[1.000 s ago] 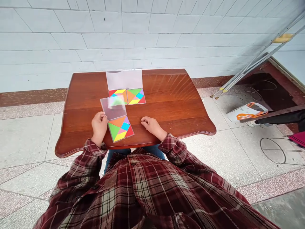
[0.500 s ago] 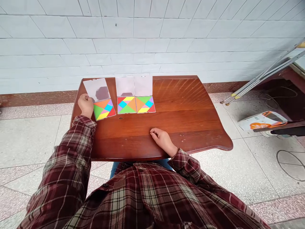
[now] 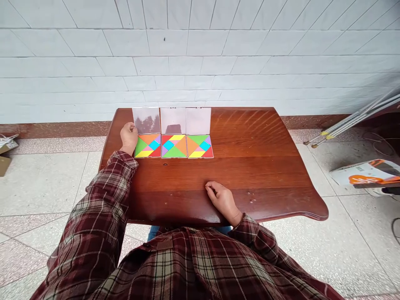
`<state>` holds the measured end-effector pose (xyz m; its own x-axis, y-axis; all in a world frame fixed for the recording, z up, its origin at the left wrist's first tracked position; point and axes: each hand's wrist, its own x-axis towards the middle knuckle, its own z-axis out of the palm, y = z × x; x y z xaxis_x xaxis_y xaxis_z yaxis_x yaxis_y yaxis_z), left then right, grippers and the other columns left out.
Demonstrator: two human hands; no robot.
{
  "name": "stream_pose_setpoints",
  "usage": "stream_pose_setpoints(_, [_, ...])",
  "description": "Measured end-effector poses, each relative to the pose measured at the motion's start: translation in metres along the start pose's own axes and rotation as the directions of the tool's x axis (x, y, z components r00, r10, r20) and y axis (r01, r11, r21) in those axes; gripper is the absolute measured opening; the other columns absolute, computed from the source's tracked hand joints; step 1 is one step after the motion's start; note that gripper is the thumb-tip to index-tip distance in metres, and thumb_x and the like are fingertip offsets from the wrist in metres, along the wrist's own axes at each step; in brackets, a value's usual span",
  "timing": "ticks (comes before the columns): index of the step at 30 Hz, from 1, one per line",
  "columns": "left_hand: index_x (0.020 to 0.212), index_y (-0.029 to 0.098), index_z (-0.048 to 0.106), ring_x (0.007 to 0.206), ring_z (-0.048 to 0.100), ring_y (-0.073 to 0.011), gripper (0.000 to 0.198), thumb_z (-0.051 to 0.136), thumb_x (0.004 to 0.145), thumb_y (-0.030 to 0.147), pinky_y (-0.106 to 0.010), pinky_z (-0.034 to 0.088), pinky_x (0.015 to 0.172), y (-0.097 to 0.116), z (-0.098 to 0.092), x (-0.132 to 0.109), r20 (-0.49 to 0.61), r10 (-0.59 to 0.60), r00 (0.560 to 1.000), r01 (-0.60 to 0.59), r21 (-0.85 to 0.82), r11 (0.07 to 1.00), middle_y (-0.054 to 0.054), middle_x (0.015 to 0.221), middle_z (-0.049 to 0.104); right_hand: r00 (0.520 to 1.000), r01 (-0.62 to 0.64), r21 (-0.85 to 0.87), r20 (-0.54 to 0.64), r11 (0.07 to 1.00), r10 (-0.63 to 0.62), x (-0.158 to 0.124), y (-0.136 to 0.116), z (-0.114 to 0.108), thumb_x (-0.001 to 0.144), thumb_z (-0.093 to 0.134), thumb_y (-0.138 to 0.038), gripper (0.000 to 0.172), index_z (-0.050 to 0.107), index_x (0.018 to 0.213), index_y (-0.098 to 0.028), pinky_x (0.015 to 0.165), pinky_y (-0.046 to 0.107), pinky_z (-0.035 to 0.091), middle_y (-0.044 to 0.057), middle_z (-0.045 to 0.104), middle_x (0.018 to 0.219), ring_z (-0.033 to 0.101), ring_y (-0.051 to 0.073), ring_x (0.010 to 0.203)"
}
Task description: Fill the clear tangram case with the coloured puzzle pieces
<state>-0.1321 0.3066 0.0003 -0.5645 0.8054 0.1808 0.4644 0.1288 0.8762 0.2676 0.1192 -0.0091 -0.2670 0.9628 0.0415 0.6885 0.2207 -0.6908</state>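
Tangram cases [image 3: 174, 149], three, lie open, with left hand [image 3: 129, 136] curled, hold unclear, and right hand [image 3: 222, 199] curled, empty.

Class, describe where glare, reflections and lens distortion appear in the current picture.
Head view: pale glare streaks the far right of the glossy reddish-brown wooden table; head view: dark, mottled reflections show in the leftmost translucent plastic lid; head view: joints in the white tiled wall fan outward, suggesting wide-angle distortion.

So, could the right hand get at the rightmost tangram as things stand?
Probably yes, reaching forward: nothing appears to stand between the right hand and the rightmost tangram, and its lid is folded open on the far side.
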Motion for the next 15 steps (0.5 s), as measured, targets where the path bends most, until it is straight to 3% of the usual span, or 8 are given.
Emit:
stream_pose_setpoints(8, [0.080, 0.016, 0.055, 0.064, 0.049, -0.0104, 0.010, 0.048, 0.075, 0.011, -0.024, 0.041, 0.069, -0.004, 0.011, -0.007, -0.064, 0.031, 0.997, -0.033, -0.021, 0.999, 0.001, 0.070, 0.053, 0.999, 0.008, 0.010, -0.032, 1.000, -0.008, 0.000, 0.000, 0.001, 0.088, 0.044, -0.032, 0.021, 0.063, 0.085, -0.025, 0.078, 0.033, 0.051, 0.005, 0.072, 0.086, 0.068, 0.022, 0.083])
stream_pose_setpoints(15, [0.078, 0.017, 0.054, 0.063, 0.048, -0.0105, 0.010, 0.048, 0.073, 0.012, -0.024, 0.041, 0.068, 0.008, 0.029, -0.017, -0.059, 0.002, 0.998, -0.006, -0.068, 0.998, 0.002, 0.068, 0.052, 1.000, 0.016, -0.008, -0.016, 1.000, -0.016, -0.001, 0.001, 0.003, 0.088, 0.043, -0.031, 0.021, 0.063, 0.086, -0.026, 0.079, 0.034, 0.051, 0.006, 0.072, 0.089, 0.068, 0.022, 0.084])
